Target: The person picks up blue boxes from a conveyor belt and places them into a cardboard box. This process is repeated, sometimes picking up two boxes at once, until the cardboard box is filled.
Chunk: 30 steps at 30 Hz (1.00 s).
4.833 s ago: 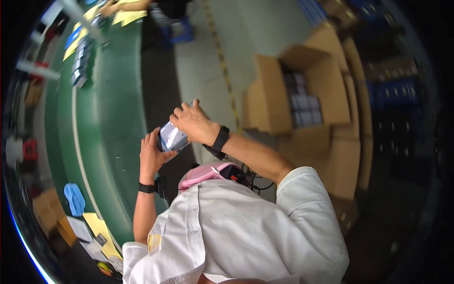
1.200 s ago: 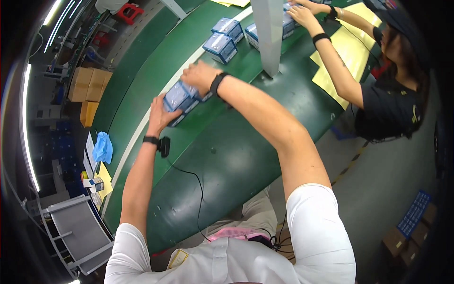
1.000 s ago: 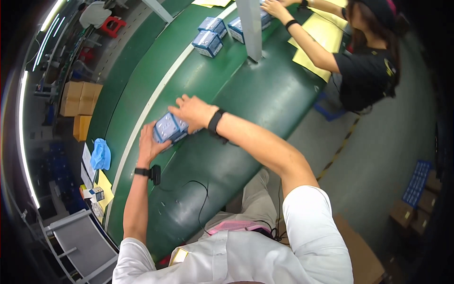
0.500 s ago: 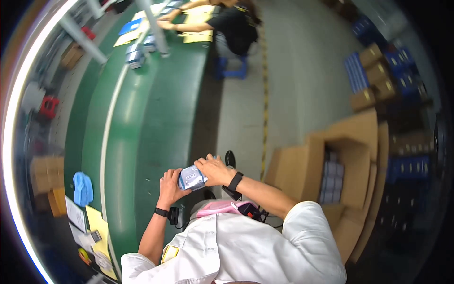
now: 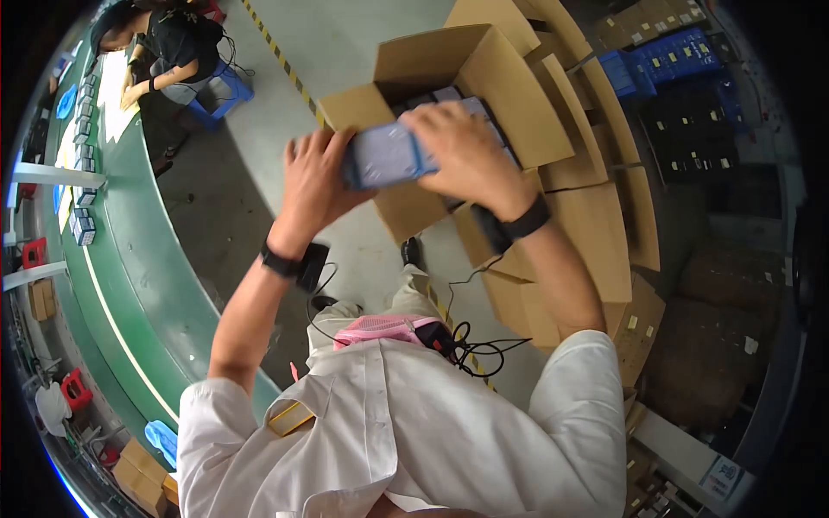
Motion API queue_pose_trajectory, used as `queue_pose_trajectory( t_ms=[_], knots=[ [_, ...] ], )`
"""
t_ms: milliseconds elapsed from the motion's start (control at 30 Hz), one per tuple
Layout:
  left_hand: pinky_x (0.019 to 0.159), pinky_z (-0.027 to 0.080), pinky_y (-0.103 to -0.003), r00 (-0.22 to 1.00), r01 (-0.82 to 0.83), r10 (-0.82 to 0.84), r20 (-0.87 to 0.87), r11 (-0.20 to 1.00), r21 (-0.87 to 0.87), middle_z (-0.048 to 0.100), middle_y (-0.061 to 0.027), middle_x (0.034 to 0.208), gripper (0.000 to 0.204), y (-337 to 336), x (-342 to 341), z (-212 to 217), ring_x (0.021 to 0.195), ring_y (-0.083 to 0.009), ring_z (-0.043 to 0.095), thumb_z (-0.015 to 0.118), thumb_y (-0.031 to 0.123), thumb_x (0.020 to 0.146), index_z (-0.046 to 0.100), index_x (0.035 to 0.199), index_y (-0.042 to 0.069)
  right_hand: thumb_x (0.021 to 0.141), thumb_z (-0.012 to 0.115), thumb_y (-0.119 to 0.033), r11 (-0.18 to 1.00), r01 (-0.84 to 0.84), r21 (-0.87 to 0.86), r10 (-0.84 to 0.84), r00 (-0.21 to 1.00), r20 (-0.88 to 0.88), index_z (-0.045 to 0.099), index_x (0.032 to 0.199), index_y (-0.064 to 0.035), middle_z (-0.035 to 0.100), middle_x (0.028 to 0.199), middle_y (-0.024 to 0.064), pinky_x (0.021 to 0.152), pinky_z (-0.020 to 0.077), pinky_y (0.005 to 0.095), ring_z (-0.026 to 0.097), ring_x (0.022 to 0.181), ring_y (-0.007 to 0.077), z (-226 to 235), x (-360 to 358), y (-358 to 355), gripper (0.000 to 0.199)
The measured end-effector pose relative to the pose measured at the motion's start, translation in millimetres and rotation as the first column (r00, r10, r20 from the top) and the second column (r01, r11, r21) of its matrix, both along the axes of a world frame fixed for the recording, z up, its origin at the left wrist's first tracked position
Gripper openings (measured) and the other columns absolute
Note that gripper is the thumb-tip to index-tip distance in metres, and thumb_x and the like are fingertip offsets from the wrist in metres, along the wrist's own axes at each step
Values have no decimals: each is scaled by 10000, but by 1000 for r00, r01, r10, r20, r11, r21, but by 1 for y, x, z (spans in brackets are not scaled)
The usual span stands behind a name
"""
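Between my two hands is a small box (image 5: 384, 156), pale grey-violet on its face with blue ends. My left hand (image 5: 313, 180) is closed around its left end, and my right hand (image 5: 471, 155) grips the right end from above. The box is held up in front of an open cardboard carton (image 5: 523, 102), hiding part of the opening. Inside the carton, several similar small boxes (image 5: 446, 94) lie packed together. Its flaps stand spread outward.
More cardboard (image 5: 587, 229) stands to the right of the carton. On the left runs a green work table (image 5: 142, 237) with a row of small boxes (image 5: 83, 226). A co-worker (image 5: 181, 52) sits there on a blue stool (image 5: 226, 93). Blue bins (image 5: 678, 56) stand at far right.
I have turned from the green table to the carton on the right. Both hands have carried the small box forward, up to the carton's opening.
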<state>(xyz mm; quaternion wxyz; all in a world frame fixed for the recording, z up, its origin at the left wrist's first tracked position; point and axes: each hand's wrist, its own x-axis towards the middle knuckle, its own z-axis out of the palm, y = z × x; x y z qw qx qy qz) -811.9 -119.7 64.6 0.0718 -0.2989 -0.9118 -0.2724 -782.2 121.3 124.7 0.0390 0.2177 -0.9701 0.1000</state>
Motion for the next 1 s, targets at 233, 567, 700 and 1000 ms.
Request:
queue_pose_trajectory(
  t_ms=[233, 567, 700, 1000],
  knots=[
    [1073, 357, -489, 991, -131, 129, -25, 987, -90, 605, -126, 1214, 896, 174, -117, -49, 1184, -349, 553, 908, 382, 584, 538, 1366, 151, 684, 780, -135, 998, -62, -22, 63, 998, 16, 523, 1333, -120, 570, 1357, 93, 1048, 452, 524, 500, 1291, 338, -75, -157, 177, 698],
    [1088, 368, -482, 959, -277, 284, -6, 927, -252, 572, -131, 1293, 879, 201, -158, -124, 1265, -350, 507, 875, 429, 656, 516, 1382, 86, 664, 860, -189, 999, -11, -30, 15, 991, 136, 487, 1398, -129, 530, 1414, 118, 1094, 413, 518, 454, 1348, 348, -175, -215, 186, 826],
    [1098, 371, -470, 938, -278, 334, 94, 885, -374, 561, -170, 1286, 845, 216, -148, -173, 1273, -351, 502, 863, 415, 687, 514, 1375, 69, 717, 857, -300, 986, -69, -152, 106, 963, 249, 494, 1402, -158, 534, 1407, 115, 1091, 403, 538, 438, 1359, 353, -234, -219, 202, 787],
    [1070, 435, -439, 916, -219, 296, 269, 935, -280, 540, -178, 1360, 646, 191, -131, -154, 1280, -370, 508, 775, 322, 817, 543, 1368, 75, 875, 727, -406, 970, 33, -243, -11, 996, 93, 587, 1318, -128, 558, 1399, 114, 1066, 408, 547, 488, 1321, 345, -265, -206, 186, 541]
  ],
)
